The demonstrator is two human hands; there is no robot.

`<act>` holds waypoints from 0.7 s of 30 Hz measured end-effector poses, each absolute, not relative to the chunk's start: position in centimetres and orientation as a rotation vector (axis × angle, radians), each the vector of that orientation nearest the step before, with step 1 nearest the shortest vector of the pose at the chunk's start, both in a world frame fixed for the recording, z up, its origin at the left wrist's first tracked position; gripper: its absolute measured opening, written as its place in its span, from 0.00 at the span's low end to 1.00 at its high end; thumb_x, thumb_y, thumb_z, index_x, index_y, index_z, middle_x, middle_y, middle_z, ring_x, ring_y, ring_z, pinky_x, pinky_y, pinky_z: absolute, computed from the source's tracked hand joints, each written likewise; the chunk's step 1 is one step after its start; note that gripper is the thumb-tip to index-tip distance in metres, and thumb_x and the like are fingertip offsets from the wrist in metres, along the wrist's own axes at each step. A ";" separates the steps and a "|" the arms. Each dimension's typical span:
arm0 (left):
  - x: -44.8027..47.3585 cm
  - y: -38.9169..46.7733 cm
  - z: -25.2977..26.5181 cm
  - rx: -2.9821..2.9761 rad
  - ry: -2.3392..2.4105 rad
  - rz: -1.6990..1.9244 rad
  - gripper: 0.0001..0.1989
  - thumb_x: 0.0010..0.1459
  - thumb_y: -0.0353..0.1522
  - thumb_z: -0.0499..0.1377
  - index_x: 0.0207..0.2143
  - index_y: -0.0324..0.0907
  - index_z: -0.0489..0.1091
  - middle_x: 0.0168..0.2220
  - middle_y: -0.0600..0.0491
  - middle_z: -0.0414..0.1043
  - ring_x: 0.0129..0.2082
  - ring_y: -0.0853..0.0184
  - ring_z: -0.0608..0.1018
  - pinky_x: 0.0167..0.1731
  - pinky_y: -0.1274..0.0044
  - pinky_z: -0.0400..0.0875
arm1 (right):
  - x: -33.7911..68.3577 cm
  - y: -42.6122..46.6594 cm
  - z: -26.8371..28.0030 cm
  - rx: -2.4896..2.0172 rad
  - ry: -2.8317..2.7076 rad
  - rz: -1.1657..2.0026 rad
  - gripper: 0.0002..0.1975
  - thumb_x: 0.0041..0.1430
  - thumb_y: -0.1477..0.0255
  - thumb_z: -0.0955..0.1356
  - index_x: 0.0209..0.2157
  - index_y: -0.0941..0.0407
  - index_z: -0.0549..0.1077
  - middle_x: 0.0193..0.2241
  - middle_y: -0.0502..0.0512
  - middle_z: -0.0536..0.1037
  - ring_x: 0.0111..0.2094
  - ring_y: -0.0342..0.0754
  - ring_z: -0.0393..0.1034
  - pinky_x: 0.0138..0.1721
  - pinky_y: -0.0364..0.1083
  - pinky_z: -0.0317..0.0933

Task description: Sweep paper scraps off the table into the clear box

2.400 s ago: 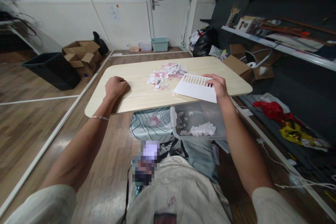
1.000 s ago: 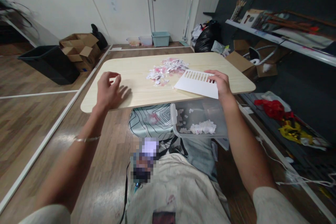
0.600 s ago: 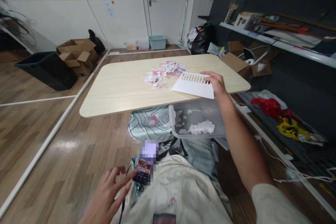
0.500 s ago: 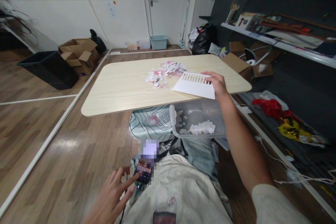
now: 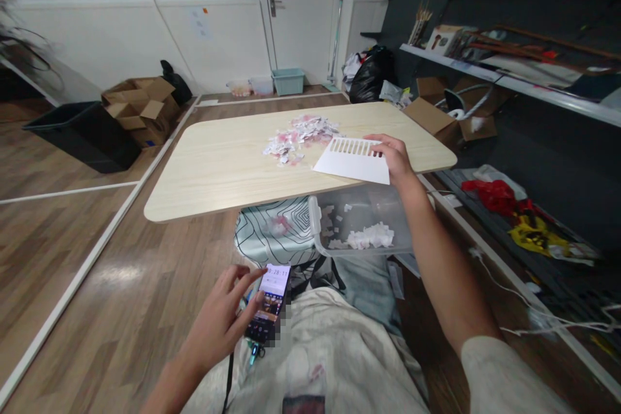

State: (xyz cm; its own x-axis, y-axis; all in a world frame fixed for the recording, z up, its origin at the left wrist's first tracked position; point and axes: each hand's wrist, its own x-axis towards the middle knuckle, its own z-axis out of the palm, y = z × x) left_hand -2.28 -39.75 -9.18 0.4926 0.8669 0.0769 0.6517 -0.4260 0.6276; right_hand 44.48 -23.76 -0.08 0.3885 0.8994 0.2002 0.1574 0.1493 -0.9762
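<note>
My right hand (image 5: 395,158) grips the end of a white slotted plastic scraper (image 5: 352,165), which rests on the pale wooden table (image 5: 208,162) near its front edge. Just beyond it lies a pile of white and pink paper scraps (image 5: 310,132). Down at my lap, my left hand (image 5: 223,310) reaches over a phone (image 5: 276,284) with a lit screen, fingers apart, fingertips at the screen. Under the table edge, a clear plastic box (image 5: 315,223) holds more white paper scraps (image 5: 371,236).
A patterned stool-like seat (image 5: 264,233) stands beside the box. On the left are a black bin (image 5: 80,136) and cardboard boxes (image 5: 140,107). Dark shelving (image 5: 509,84) runs along the right, with an open carton (image 5: 436,113) and loose bags below it. White cables (image 5: 543,323) trail on the floor.
My left hand has shifted up over the phone, its fingers moving toward the top of the screen. My right hand keeps hold of the scraper, with little movement over the table.
</note>
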 end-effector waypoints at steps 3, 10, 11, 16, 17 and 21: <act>-2.2 -38.8 -7.3 2.176 1.226 0.435 0.23 0.77 0.50 0.50 0.49 0.47 0.79 0.45 0.46 0.79 0.46 0.57 0.82 0.46 0.70 0.79 | 44.5 -23.8 -0.1 -1.314 -1.052 0.726 0.18 0.41 0.67 0.72 0.38 0.55 0.80 0.25 0.51 0.76 0.27 0.48 0.68 0.29 0.47 0.62; -4.6 -38.9 -10.4 1.944 1.356 -0.011 0.28 0.76 0.55 0.46 0.48 0.46 0.76 0.39 0.48 0.80 0.39 0.57 0.84 0.43 0.68 0.74 | 44.6 -23.7 -0.3 -1.326 -1.069 0.714 0.18 0.43 0.66 0.71 0.39 0.55 0.80 0.27 0.52 0.77 0.28 0.49 0.69 0.31 0.48 0.64; -4.9 -39.1 -11.1 1.914 1.326 -0.022 0.30 0.76 0.55 0.46 0.49 0.45 0.77 0.41 0.47 0.80 0.41 0.56 0.84 0.46 0.67 0.74 | 44.6 -23.6 -0.3 -1.326 -1.067 0.714 0.18 0.43 0.66 0.71 0.39 0.55 0.81 0.27 0.52 0.77 0.28 0.49 0.68 0.31 0.48 0.63; -5.0 -39.3 -13.5 1.810 1.237 -0.022 0.32 0.69 0.60 0.52 0.43 0.42 0.77 0.43 0.44 0.78 0.45 0.53 0.81 0.49 0.66 0.75 | 44.6 -23.5 -0.2 -1.310 -1.040 0.729 0.18 0.41 0.68 0.72 0.38 0.55 0.81 0.25 0.51 0.76 0.27 0.48 0.68 0.30 0.48 0.62; -4.8 -39.2 -13.6 1.796 1.239 -0.024 0.31 0.68 0.61 0.54 0.42 0.42 0.76 0.42 0.45 0.78 0.44 0.54 0.81 0.47 0.66 0.74 | 44.6 -23.5 -0.2 -1.313 -1.042 0.727 0.18 0.41 0.69 0.72 0.38 0.55 0.82 0.25 0.51 0.76 0.27 0.48 0.68 0.30 0.48 0.63; -4.0 -38.8 -14.3 1.776 1.246 -0.019 0.27 0.64 0.58 0.59 0.39 0.42 0.73 0.39 0.47 0.78 0.39 0.57 0.79 0.40 0.70 0.72 | 44.6 -23.6 -0.2 -1.310 -1.057 0.723 0.17 0.41 0.68 0.71 0.37 0.55 0.81 0.25 0.51 0.76 0.27 0.48 0.68 0.30 0.48 0.63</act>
